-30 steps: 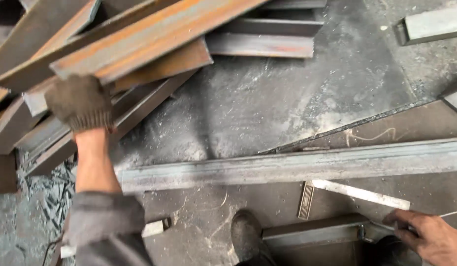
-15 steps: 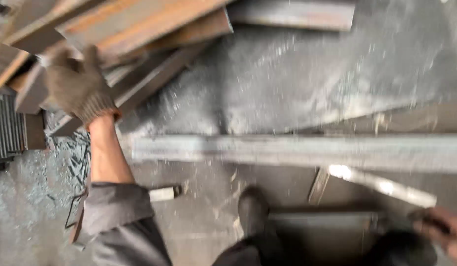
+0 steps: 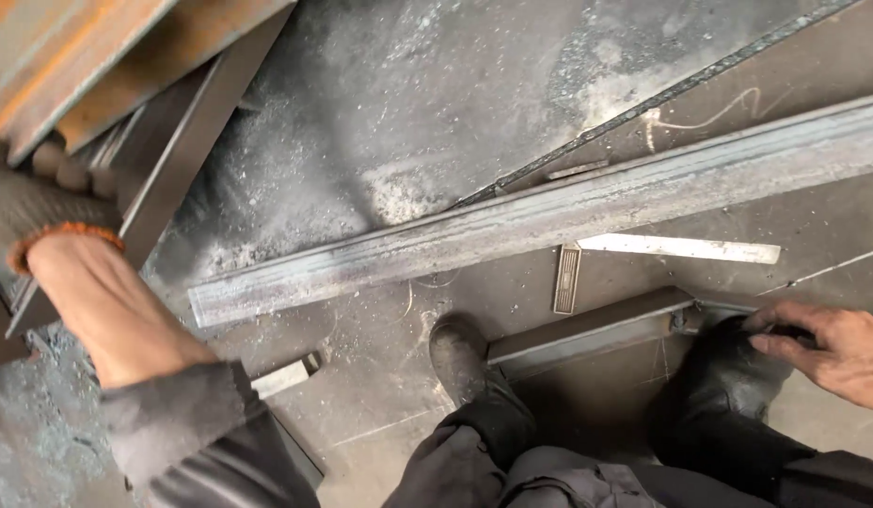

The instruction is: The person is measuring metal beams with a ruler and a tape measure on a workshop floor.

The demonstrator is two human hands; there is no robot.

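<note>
My left hand, in a worn grey glove with an orange cuff, is closed around a dark steel bar at the edge of a pile of rusty steel sections at the upper left. My right hand is bare. It lies at the lower right on a black boot or knee, and its fingertips rest on something dark that I cannot make out. A short steel section lies just left of that hand. A long steel bar runs slantwise across the floor between my hands.
A metal try square lies just below the long bar. My left boot stands by the short section. A small metal offcut lies by my left sleeve. The steel floor plate is dusty with chalk marks.
The view has moved closer and to the right. My left hand still grips in the steel pile. My right hand has come up from the lower right corner toward the short section.
</note>
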